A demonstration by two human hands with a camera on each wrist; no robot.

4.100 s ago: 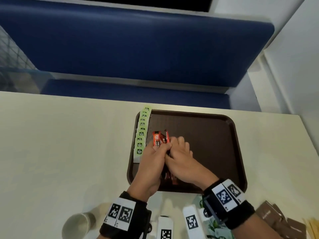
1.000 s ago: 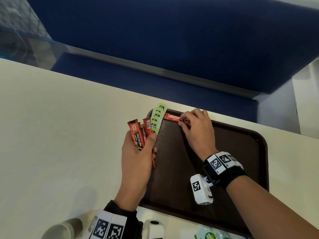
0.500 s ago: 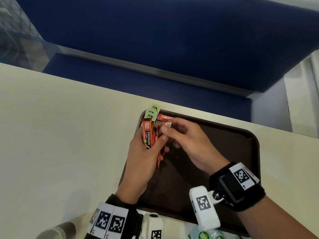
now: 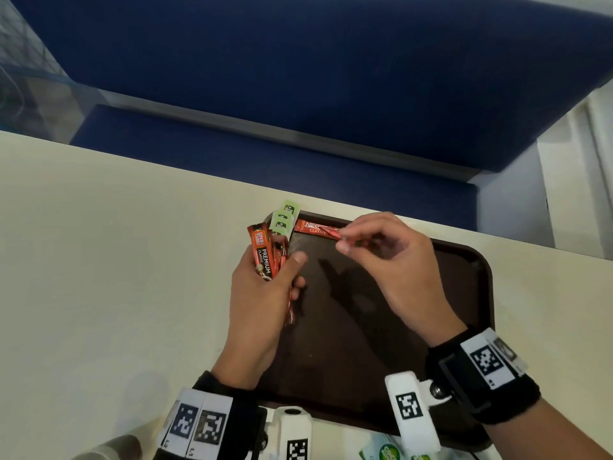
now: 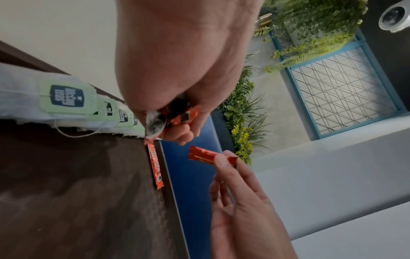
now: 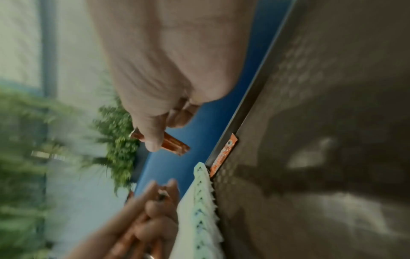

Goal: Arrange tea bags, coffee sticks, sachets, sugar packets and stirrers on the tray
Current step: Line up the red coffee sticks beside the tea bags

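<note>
Blue padded bench seat [image 4: 331, 78] fills the far side, beyond the edge of the cream tabletop [image 4: 99, 260]. Dark brown tray [image 4: 457, 293] sits on the tabletop toward the right, its far edge close to the tabletop's far edge.

Left hand [image 4: 262, 293] is over the tray's left rim, fingers curled round a bunch of coffee sticks [image 4: 263, 257], clamped on them; the front one is orange-black and reads PREMIUM CLASSIC, ends fanning out above the fist, one thin end poking out below.

Right hand [image 4: 391, 270] hovers over the tray's far part, thumb and forefinger pinching a single red coffee stick [image 5: 208, 155] near one end, held in the air off the tray; the other fingers are loosely bent. The right wrist view is blurred but shows the same pinch.

Row of tea bags [image 5: 66, 98] with light green tags lies overlapped along the tray's left rim, white pouches, one string trailing onto the tray floor. In the head view only the far few tags show past the left hand.

One red Nescafe stick [image 4: 316, 227] lies flat on the tray floor along the far rim, one end just beside the far end of the tea bag row.

Green-white packets [image 4: 384, 453] sit at the near edge, partly cut off. Green plants [image 5: 310, 26] and a blue-framed mesh panel [image 5: 343, 91] are in the background of the left wrist view.
</note>
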